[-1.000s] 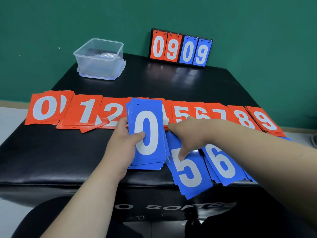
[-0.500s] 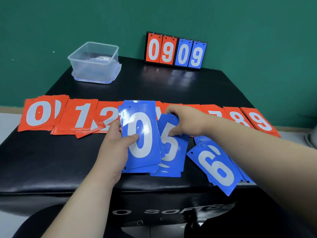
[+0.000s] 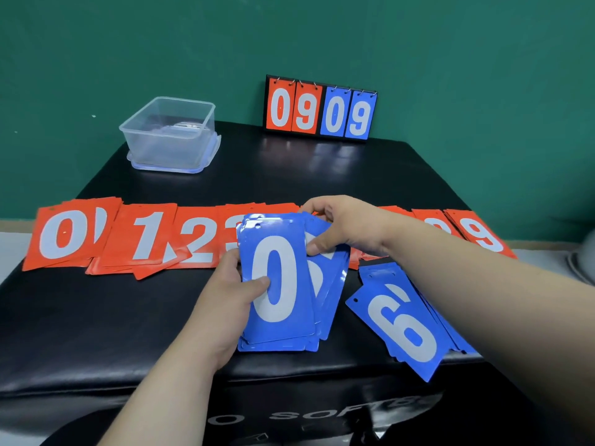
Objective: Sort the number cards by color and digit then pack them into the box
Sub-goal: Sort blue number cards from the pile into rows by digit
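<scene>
Your left hand (image 3: 225, 304) curls round the blue stack (image 3: 277, 284), thumb pressed on the top 0 to keep it square. Your right hand (image 3: 344, 230) pinches more blue cards (image 3: 328, 284) against its side, likely to merge them. The box (image 3: 167, 136) stands well behind.

Black padded table (image 3: 289, 175); flip scoreboard (image 3: 321, 107) upright at its 12 o'clock edge, reads red 09, blue 09; green wall (image 3: 450, 59) behind; white lettering (image 3: 289, 416) on table's 6 o'clock front; pale floor (image 3: 13, 246) at 9 o'clock; blurred grey object (image 3: 584, 255) at 3 o'clock
</scene>
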